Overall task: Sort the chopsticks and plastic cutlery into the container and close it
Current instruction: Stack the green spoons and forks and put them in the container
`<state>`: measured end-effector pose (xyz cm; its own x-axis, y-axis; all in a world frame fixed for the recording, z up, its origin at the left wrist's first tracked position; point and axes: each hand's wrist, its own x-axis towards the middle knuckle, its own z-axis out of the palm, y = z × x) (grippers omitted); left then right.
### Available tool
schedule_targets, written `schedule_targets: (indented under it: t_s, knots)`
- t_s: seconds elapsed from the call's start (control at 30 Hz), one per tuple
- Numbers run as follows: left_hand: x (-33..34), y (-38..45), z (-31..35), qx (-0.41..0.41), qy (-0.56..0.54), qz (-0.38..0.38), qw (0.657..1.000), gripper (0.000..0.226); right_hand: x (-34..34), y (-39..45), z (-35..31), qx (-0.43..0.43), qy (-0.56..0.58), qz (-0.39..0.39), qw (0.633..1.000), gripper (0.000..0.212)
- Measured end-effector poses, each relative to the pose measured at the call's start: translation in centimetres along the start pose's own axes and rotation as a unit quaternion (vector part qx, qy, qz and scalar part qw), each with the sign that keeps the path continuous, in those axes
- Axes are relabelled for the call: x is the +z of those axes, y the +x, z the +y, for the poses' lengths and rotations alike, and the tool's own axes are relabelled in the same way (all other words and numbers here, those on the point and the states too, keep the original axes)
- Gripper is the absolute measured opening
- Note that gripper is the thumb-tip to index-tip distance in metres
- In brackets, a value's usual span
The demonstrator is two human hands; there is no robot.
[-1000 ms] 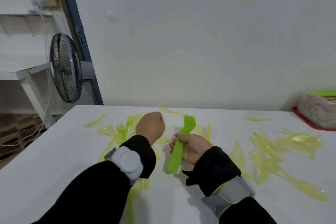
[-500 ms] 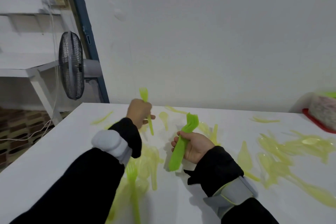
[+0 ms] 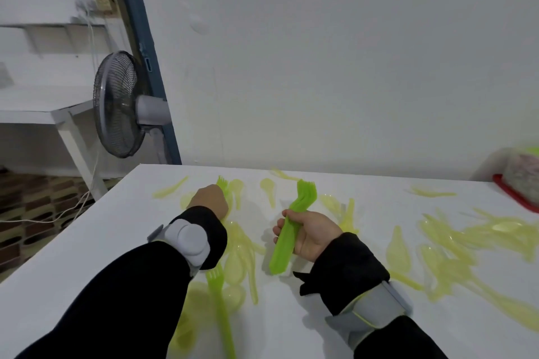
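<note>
My right hand (image 3: 313,234) grips a stack of bright green plastic forks (image 3: 287,242), tines up, just above the white table (image 3: 291,329). My left hand (image 3: 208,201) is curled, back towards me, low over a pile of pale green cutlery. It holds a green fork (image 3: 223,183) whose tines stick out past the knuckles. Another green fork (image 3: 219,303) lies by my left sleeve among pale spoons (image 3: 237,265). More pale cutlery (image 3: 455,245) is spread over the right of the table. The container (image 3: 523,176) stands at the far right edge, partly cut off.
A red lid or tray (image 3: 510,194) lies under the container. A standing fan (image 3: 116,105) is just beyond the table's far left corner, with a white shelf (image 3: 35,114) and cables behind it. A white wall runs along the back.
My left hand, raised with a fork half a second ago, has come down to the cutlery pile. My right hand keeps the fork stack in the same place.
</note>
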<state>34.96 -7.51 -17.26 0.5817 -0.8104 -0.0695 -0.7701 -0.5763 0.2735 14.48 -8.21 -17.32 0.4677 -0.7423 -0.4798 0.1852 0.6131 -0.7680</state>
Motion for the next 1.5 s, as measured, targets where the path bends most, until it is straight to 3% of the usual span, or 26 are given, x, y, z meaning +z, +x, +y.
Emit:
schedule_targets:
  t_s: [0.17, 0.23, 0.37, 0.43, 0.5, 0.6, 0.67, 0.77, 0.8, 0.9, 1.0, 1.1, 1.17, 1.27, 1.5]
  knots:
    - [-1.4, 0.4, -0.2, -0.013, -0.143, 0.067, 0.987, 0.015, -0.3, -0.7, -0.2, -0.008, 0.007, -0.014, 1.0, 0.022]
    - [-3.0, 0.3, -0.3, -0.01, -0.246, 0.109, 0.963, 0.003, -0.3, -1.2, -0.5, -0.011, 0.01, -0.017, 1.0, 0.022]
    - [-6.7, -1.5, -0.2, 0.022, -0.399, 0.149, 0.904, 0.018, 0.5, -2.1, -0.4, -0.008, 0.002, -0.025, 1.0, 0.022]
    - [-7.7, -3.0, 0.0, 0.032, -0.405, 0.131, 0.904, 0.018, 0.7, -2.4, -0.3, -0.007, 0.001, -0.029, 1.0, 0.023]
    - [-7.5, -5.1, 0.3, 0.027, -0.374, 0.064, 0.925, 0.012, 0.6, -2.6, 0.1, -0.011, 0.004, -0.032, 0.999, 0.023]
    - [-6.2, -10.1, 0.1, 0.034, -0.133, -0.012, 0.99, 0.022, 0.3, -3.4, 0.8, -0.005, 0.002, -0.046, 0.999, 0.022]
    - [-4.8, -13.1, 0.1, 0.033, 0.001, -0.071, 0.997, 0.028, -0.1, -4.2, 1.4, -0.002, -0.007, -0.051, 0.999, 0.022]
    - [-2.2, -15.4, 0.0, 0.006, 0.051, -0.129, 0.99, 0.018, -0.9, -5.2, 1.7, 0.006, -0.011, -0.056, 0.998, 0.021]
    - [-1.6, -16.0, 0.0, -0.002, 0.047, -0.115, 0.992, 0.007, -1.2, -5.5, 1.8, 0.007, -0.014, -0.058, 0.998, 0.02]
    - [-0.7, -17.1, 0.1, -0.024, 0.019, -0.044, 0.999, 0.02, -2.2, -6.5, 1.6, 0.007, -0.011, -0.071, 0.997, 0.018]
    - [-1.1, -17.7, 0.6, -0.035, -0.031, 0.033, 0.998, 0.009, -3.4, -7.4, 1.3, -0.005, -0.008, -0.077, 0.997, 0.016]
    - [-1.8, -17.8, 2.1, 0.005, -0.136, 0.122, 0.983, 0.005, -4.7, -8.4, 0.9, -0.024, -0.003, -0.08, 0.997, 0.016]
    - [-1.9, -18.7, 4.8, 0.061, -0.254, 0.103, 0.96, 0.013, -5.7, -9.2, 0.7, -0.033, -0.004, -0.075, 0.997, 0.017]
    - [-0.4, -20.4, 9.6, 0.129, -0.368, 0.005, 0.921, 0.011, -7.5, -10.2, 0.6, -0.042, 0.011, -0.063, 0.997, 0.019]
    - [3.4, -21.7, 15.9, 0.132, -0.405, -0.053, 0.903, 0.016, -12.3, -11.9, 0.0, -0.108, -0.013, -0.021, 0.994, 0.017]
